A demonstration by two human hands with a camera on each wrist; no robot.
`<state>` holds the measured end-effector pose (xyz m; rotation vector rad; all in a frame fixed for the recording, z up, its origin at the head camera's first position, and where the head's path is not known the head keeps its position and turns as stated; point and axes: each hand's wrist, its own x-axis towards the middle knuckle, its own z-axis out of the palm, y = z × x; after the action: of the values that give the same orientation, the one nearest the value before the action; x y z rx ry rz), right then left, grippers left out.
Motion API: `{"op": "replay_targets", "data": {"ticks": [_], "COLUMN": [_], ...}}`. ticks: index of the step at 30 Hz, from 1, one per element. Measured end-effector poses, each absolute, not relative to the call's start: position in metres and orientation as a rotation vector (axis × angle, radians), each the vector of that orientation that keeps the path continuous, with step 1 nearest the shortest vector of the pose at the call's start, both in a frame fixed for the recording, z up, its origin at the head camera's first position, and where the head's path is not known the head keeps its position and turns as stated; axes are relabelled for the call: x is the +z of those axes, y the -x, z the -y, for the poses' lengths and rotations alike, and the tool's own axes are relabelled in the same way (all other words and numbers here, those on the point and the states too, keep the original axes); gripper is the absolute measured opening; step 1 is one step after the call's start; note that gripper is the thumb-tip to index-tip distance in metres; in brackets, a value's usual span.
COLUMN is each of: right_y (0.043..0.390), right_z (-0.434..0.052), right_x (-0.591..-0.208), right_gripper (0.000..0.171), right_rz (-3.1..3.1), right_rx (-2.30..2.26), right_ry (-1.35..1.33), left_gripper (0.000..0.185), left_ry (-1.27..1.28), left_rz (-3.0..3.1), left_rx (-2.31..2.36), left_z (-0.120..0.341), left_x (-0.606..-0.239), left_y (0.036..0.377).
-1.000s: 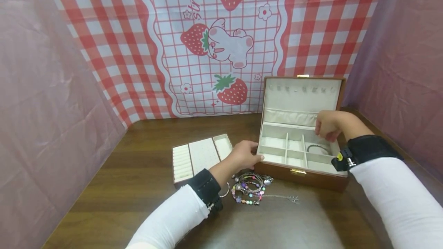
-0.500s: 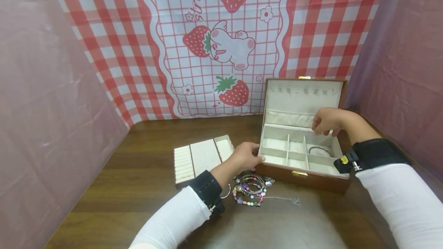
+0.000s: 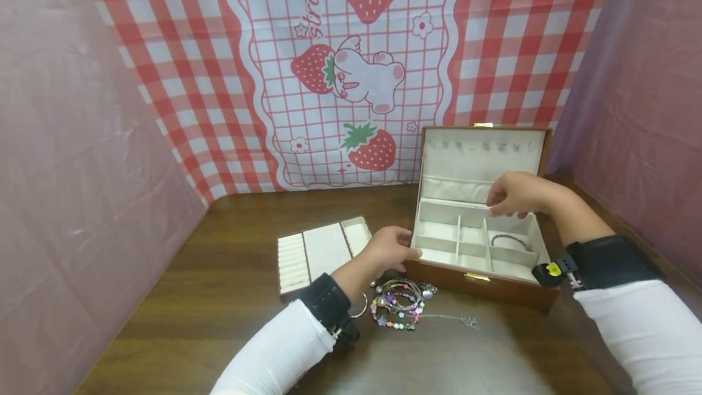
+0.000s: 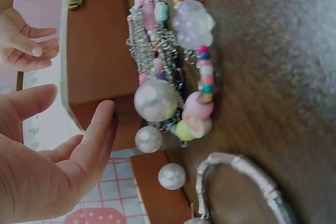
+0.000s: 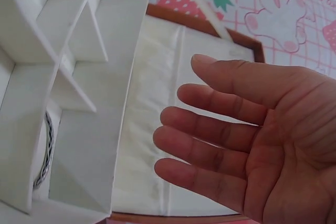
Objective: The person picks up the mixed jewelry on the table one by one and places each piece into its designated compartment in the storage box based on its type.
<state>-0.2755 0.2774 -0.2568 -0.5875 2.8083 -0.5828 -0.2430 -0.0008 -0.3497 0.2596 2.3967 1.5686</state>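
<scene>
A brown jewelry box (image 3: 439, 273) stands with its lid raised, showing a cream, divided interior. Inside its back right compartment lies a dark, twisted-looking bangle (image 5: 50, 153). My right hand (image 3: 515, 195) hovers above the back compartments, fingers spread loosely and holding nothing in the right wrist view. At the box's front left corner rests my left hand (image 3: 386, 249), its thumb at the rim and fairly straight fingers against the side. Beaded and silver bracelets (image 4: 194, 24) lie in a pile just before that corner.
Left of the box sits a cream tray (image 3: 327, 249) with ring rolls, partly behind my left hand. A silver bangle (image 4: 262, 182) lies near my left wrist. A fine chain with a pendant (image 3: 468, 322) stretches along the table in front of the box.
My right hand has risen out of the back right compartment and shifted slightly left, its fingers loosening. The bangle stays in the compartment. My left hand keeps its place at the corner.
</scene>
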Motion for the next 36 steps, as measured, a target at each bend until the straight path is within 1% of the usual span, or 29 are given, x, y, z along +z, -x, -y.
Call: {"op": "replay_targets", "data": {"ticks": [7, 10, 14, 18, 20, 28, 36], "right_y": [0.265, 0.261, 0.256, 0.250, 0.246, 0.232, 0.219], "right_z": [-0.265, -0.260, -0.253, -0.245, -0.240, -0.226, -0.218], "right_x": [-0.257, -0.260, -0.265, -0.271, -0.273, -0.278, -0.281], "right_gripper": [0.025, 0.023, 0.020, 0.016, 0.013, 0.012, 0.014], "right_rz": [-2.864, -2.886, -2.915, -2.960, -2.979, -3.013, -3.018], "right_rx": [-0.648, -0.675, -0.679, -0.671, -0.680, -0.755, -0.806], "right_ry": [0.638, 0.680, 0.761, 0.824, 0.853, 0.960, 0.967], "left_gripper": [0.038, 0.037, 0.036, 0.040, 0.042, 0.050, 0.064], "left_ry": [-0.282, -0.333, -0.452, -0.600, -0.630, -0.599, -0.630], "left_rz": [-2.441, -2.531, -2.727, -2.863, -2.888, -2.913, -2.984], "left_rx": [1.560, 1.496, 1.297, 1.125, 1.100, 1.163, 1.103], "left_z": [0.010, 0.014, 0.021, 0.028, 0.033, 0.054, 0.074], "left_x": [-0.343, -0.340, -0.336, -0.333, -0.331, -0.323, -0.320], "left_y": [0.244, 0.242, 0.240, 0.238, 0.236, 0.230, 0.227]}}
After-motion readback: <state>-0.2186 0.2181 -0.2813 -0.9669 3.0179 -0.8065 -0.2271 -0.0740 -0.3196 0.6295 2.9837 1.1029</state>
